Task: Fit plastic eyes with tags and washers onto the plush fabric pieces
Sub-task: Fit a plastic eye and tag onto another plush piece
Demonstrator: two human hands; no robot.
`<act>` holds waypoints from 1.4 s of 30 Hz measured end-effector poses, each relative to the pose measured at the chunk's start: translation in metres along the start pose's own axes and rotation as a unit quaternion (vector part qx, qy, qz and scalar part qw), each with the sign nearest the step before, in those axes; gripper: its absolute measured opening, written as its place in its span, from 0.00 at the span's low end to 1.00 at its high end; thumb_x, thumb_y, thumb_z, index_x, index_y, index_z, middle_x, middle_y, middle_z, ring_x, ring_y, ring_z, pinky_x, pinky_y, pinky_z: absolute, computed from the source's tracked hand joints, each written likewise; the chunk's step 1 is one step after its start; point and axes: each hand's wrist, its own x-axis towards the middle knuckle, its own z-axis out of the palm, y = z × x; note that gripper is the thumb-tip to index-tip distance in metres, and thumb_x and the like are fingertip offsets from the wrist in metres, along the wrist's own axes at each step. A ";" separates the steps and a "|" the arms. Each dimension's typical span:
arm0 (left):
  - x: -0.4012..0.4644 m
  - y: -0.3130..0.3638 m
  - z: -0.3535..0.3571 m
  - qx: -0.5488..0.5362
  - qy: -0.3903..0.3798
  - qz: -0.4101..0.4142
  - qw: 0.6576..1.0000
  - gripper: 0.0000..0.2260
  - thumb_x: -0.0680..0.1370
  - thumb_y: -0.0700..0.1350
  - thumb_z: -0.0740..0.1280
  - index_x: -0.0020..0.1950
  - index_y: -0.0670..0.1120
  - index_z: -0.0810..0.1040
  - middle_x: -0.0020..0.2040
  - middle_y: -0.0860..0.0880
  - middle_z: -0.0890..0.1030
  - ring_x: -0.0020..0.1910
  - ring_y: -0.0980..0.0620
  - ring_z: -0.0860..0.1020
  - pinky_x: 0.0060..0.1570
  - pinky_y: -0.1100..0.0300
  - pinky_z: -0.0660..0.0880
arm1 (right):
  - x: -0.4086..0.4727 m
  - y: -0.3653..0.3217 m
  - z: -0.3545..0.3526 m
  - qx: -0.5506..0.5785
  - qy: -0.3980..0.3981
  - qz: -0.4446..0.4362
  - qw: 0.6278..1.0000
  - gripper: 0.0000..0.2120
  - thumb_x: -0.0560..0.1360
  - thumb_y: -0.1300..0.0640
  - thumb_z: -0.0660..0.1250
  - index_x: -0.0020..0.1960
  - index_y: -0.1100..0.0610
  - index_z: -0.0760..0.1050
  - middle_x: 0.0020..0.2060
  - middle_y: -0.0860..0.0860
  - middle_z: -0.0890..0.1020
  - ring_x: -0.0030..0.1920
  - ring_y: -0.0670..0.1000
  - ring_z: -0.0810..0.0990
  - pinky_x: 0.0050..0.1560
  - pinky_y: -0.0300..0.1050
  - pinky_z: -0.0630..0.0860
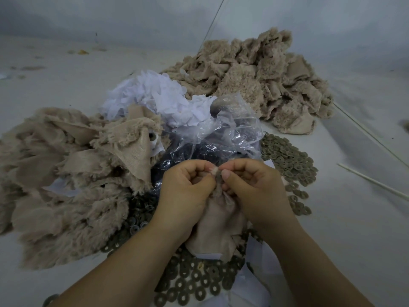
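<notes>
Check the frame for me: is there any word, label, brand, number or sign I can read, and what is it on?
None: no legible text shows anywhere in the head view.
White paper tags, heaped behind the bag: they look blank, and are too small to show any print.
Crumpled clear plastic bag of dark plastic eyes: no print visible.
Grey-green round washers: no markings readable.
Beige plush fabric piece pinched by the left hand and right hand: no label showing.

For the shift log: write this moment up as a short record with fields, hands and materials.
left hand: pinches plush piece
right hand: pinches same piece
plush piece: beige, held between both hands
washers: spread under and right of the hands
clear bag: open, dark small parts inside
white tags: heap behind the bag
plush piles: left and far right
</notes>
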 end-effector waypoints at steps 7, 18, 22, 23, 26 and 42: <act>-0.001 0.001 0.000 -0.005 -0.002 0.006 1.000 0.11 0.74 0.32 0.71 0.38 0.48 0.84 0.35 0.49 0.82 0.35 0.55 0.78 0.36 0.67 0.77 | -0.001 0.001 -0.004 0.078 -0.011 0.072 0.994 0.10 0.76 0.67 0.69 0.42 0.55 0.83 0.31 0.51 0.83 0.32 0.44 0.80 0.35 0.33 0.77; -0.001 0.001 -0.003 -0.064 -0.039 0.002 0.997 0.08 0.74 0.35 0.72 0.40 0.47 0.84 0.38 0.47 0.83 0.38 0.54 0.81 0.40 0.66 0.78 | -0.003 0.013 0.006 -0.300 0.130 -0.232 0.916 0.06 0.73 0.60 0.70 0.47 0.54 0.86 0.42 0.45 0.85 0.42 0.41 0.80 0.46 0.31 0.75; 0.000 -0.001 -0.003 -0.073 -0.035 0.000 0.997 0.09 0.73 0.34 0.74 0.39 0.49 0.83 0.37 0.49 0.83 0.37 0.55 0.80 0.39 0.67 0.77 | -0.003 0.016 0.007 -0.273 0.128 -0.219 0.928 0.06 0.73 0.61 0.71 0.48 0.55 0.86 0.42 0.43 0.84 0.45 0.39 0.79 0.48 0.27 0.73; 0.000 -0.002 -0.004 -0.077 -0.035 -0.001 0.996 0.09 0.72 0.35 0.74 0.39 0.49 0.83 0.37 0.48 0.83 0.37 0.55 0.79 0.39 0.66 0.77 | -0.004 0.017 0.007 -0.257 0.121 -0.210 0.936 0.06 0.73 0.62 0.72 0.48 0.55 0.86 0.43 0.44 0.84 0.46 0.39 0.79 0.49 0.27 0.74; 0.000 -0.002 -0.006 -0.086 -0.031 -0.010 0.996 0.08 0.72 0.35 0.74 0.39 0.48 0.82 0.37 0.47 0.82 0.37 0.53 0.79 0.39 0.65 0.78 | -0.004 0.017 0.007 -0.218 0.101 -0.193 0.951 0.08 0.73 0.65 0.72 0.49 0.56 0.85 0.45 0.47 0.84 0.48 0.35 0.79 0.50 0.26 0.73; -0.001 -0.001 0.000 -0.059 -0.010 0.012 0.998 0.09 0.72 0.29 0.71 0.39 0.43 0.82 0.37 0.44 0.82 0.37 0.51 0.78 0.39 0.62 0.78 | -0.003 0.010 0.001 0.114 0.066 0.083 0.988 0.09 0.72 0.69 0.72 0.44 0.57 0.85 0.37 0.55 0.86 0.36 0.48 0.83 0.38 0.37 0.80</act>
